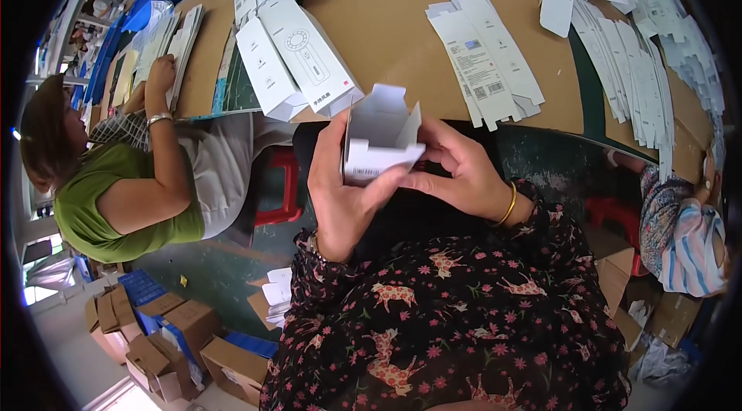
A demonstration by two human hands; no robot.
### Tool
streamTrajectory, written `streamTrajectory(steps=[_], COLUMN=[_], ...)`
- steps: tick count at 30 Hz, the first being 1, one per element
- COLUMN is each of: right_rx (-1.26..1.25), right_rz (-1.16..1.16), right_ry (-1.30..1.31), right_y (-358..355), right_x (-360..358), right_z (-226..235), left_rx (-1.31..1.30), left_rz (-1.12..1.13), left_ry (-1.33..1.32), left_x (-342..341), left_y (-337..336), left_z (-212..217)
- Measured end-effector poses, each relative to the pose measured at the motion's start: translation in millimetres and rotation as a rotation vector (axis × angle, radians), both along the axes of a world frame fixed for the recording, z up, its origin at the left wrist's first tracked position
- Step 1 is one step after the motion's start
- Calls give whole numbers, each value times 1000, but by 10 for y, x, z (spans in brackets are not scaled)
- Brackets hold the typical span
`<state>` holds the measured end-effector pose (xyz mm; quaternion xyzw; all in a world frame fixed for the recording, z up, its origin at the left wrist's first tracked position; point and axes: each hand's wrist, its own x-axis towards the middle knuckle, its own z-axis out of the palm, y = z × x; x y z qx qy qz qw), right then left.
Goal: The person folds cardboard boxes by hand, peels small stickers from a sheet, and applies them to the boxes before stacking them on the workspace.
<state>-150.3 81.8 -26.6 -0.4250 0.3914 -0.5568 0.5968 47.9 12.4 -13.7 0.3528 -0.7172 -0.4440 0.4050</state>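
Observation:
A small white carton (pixel 380 137) with its end flaps standing open is held in front of my body, just below the table edge. My left hand (pixel 340 187) wraps the carton's left side and underside. My right hand (pixel 457 171) pinches its right lower corner with the fingertips. Both sleeves are dark with a pink and red animal and flower print. A gold bangle sits on my right wrist. Straight ahead on the brown table (pixel 386 32) lie stacks of flat white carton blanks (pixel 297 63).
More flat blanks (pixel 483 63) lie in a pile at centre right and in a long fanned row (pixel 630 63) along the right. A person in a green top (pixel 116 195) works at the left beside a red stool (pixel 282 187). Brown cardboard boxes (pixel 178 334) sit on the floor.

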Motion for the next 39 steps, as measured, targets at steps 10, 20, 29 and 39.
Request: streamTrajectory(steps=[10,20,29,39], right_rx=[-148,-85,-155,1], right_rz=[-12,7,69,-226], right_ry=[222,137,299,11], right_y=[39,72,-21,-63], right_x=[70,19,-172,-56], right_z=[39,48,120,-30], left_rx=[123,74,-10,-342], left_rz=[4,-26,55,-67], left_ry=[152,82,83,-131], left_x=[-57,-119,-99,-293], left_y=[128,133,80,118], left_z=[158,269,155,105])
